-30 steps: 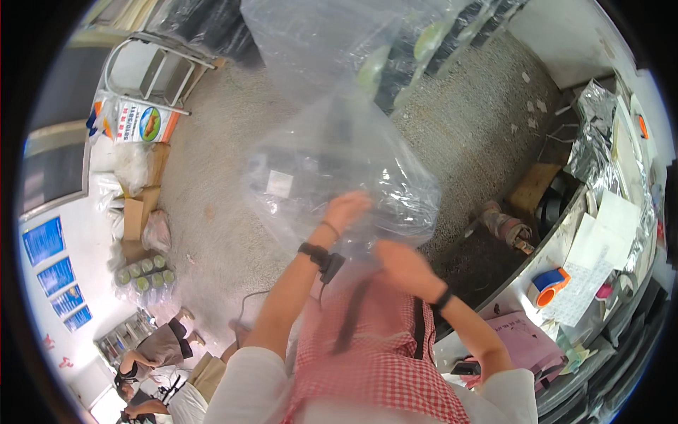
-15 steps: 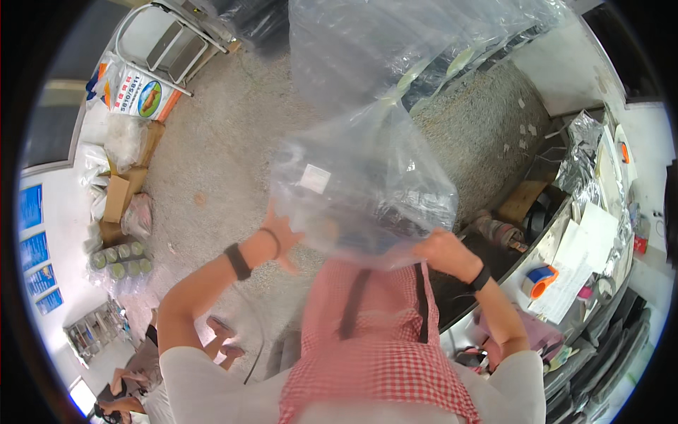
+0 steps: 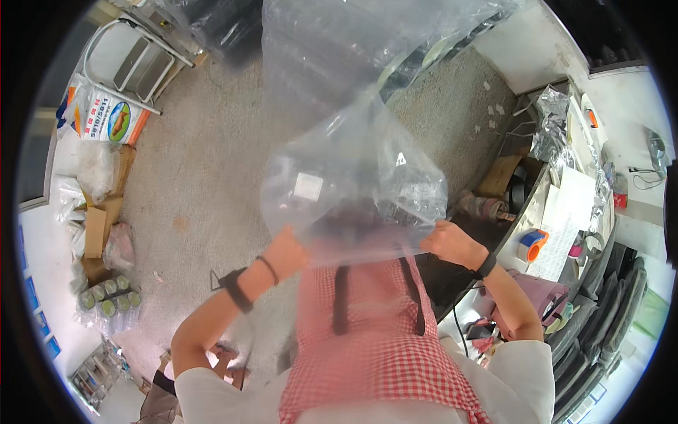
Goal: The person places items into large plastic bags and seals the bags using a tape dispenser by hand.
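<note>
A large clear plastic bag (image 3: 339, 169) spreads in front of my body, its near edge stretched between my hands. My left hand (image 3: 286, 253) is closed on the left end of that edge. At the right corner, my right hand (image 3: 453, 245) pinches the film with curled fingers. A small white label (image 3: 308, 186) shows on the bag's left side. Beyond, the film narrows to a gathered point and continues into a big plastic-wrapped bulk (image 3: 318, 56). Through the film parts of my red checked apron (image 3: 381, 353) show; what else lies inside I cannot make out.
At the right stands a worktable with white papers (image 3: 568, 219), an orange-and-blue tape dispenser (image 3: 532, 246) and crumpled foil (image 3: 552, 124). A step stool (image 3: 145, 67), a printed sack (image 3: 109, 116), cardboard (image 3: 95, 230) and wrapped cans (image 3: 113, 300) line the left wall. Another person (image 3: 161, 396) is at lower left.
My left hand has gone from spread fingers beside the bag to a closed grip on its edge. The near edge is now pulled straighter between both hands. The view has shifted slightly.
</note>
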Tool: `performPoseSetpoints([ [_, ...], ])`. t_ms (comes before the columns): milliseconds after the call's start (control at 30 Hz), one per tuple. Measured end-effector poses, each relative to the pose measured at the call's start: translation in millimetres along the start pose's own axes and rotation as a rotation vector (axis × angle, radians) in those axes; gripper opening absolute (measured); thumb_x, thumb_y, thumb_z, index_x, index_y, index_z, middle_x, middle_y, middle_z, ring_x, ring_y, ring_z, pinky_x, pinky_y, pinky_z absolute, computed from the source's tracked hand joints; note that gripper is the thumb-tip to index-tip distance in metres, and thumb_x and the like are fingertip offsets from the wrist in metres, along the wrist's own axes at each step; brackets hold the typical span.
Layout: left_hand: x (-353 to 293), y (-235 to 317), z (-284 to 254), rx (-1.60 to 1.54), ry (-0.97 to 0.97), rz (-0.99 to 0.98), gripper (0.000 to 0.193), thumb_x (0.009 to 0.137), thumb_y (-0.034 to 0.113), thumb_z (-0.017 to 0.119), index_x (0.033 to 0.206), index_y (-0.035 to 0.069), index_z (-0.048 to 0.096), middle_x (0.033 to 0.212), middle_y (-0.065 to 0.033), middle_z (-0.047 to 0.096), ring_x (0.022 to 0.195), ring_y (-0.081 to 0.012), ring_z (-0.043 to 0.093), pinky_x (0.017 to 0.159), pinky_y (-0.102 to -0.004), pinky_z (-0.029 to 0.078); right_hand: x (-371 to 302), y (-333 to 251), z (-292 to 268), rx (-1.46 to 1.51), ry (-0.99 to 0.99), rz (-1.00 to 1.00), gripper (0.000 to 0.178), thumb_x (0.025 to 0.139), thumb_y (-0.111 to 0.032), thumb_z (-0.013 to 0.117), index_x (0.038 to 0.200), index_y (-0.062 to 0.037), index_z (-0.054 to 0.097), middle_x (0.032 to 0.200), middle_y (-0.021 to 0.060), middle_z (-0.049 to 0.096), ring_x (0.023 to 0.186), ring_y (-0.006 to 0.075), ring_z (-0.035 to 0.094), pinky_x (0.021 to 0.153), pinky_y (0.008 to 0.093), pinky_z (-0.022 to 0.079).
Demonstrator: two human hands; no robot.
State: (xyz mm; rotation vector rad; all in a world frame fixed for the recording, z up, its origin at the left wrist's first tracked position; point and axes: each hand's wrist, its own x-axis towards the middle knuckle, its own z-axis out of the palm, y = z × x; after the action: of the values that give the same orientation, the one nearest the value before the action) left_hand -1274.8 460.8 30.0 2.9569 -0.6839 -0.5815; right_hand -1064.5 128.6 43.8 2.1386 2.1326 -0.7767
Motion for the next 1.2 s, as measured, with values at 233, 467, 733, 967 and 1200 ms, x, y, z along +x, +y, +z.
performPoseSetpoints([
  [233,-44,72,12,-0.402,0.029,0.019,0.013,0.072,0.015,0.059,0.061,0.013,0.053,0.057,-0.0026,0.056,0.062,-0.0172,0.058,0.057,-0.0324,0.041,-23,-16,25,0.104,-0.044,-0.104,0.004,0.072,-0.013,0.056,0.075,-0.0108,0.057,0.063,0.0035,0.058,0.063,0.0215,0.058,0.062,0.0344,0.042],
  [467,-54,-23,89,-1.227,0.192,-0.718,0.03,0.072,0.024,0.075,0.092,0.003,0.067,0.086,-0.0062,0.068,0.08,-0.0193,0.064,0.074,-0.03,0.05,13,64,1,1.225,-0.059,0.341,0.038,0.067,-0.019,0.079,0.097,-0.0027,0.063,0.083,0.0099,0.065,0.079,0.0254,0.062,0.082,0.0335,0.047],
  [733,29,-29,185,-1.433,0.082,-0.642,0.047,0.069,0.025,0.077,0.11,0.006,0.062,0.094,-0.0107,0.069,0.094,-0.0249,0.064,0.081,-0.0342,0.049,106,120,124,1.05,-0.107,0.155,0.056,0.065,-0.021,0.081,0.113,-0.0033,0.059,0.118,0.013,0.059,0.099,0.0233,0.058,0.089,0.0347,0.045],
  [967,20,0,29,-1.148,0.478,-0.43,0.013,0.075,0.009,0.069,0.087,0.002,0.067,0.081,-0.0115,0.067,0.073,-0.0266,0.063,0.066,-0.031,0.049,84,25,-45,1.191,0.397,-0.095,0.012,0.074,-0.007,0.073,0.076,0.0009,0.065,0.079,0.0078,0.065,0.066,0.0187,0.059,0.06,0.0283,0.047],
  [1200,65,-15,-37,-0.885,0.59,-0.512,0.051,0.074,-0.005,0.06,0.123,0.009,0.054,0.101,-0.0127,0.065,0.083,-0.0278,0.064,0.072,-0.0338,0.051,-70,28,34,0.299,0.325,0.51,0.04,0.07,-0.003,0.068,0.109,-0.0068,0.059,0.111,0.0127,0.06,0.102,0.0295,0.057,0.085,0.036,0.048],
])
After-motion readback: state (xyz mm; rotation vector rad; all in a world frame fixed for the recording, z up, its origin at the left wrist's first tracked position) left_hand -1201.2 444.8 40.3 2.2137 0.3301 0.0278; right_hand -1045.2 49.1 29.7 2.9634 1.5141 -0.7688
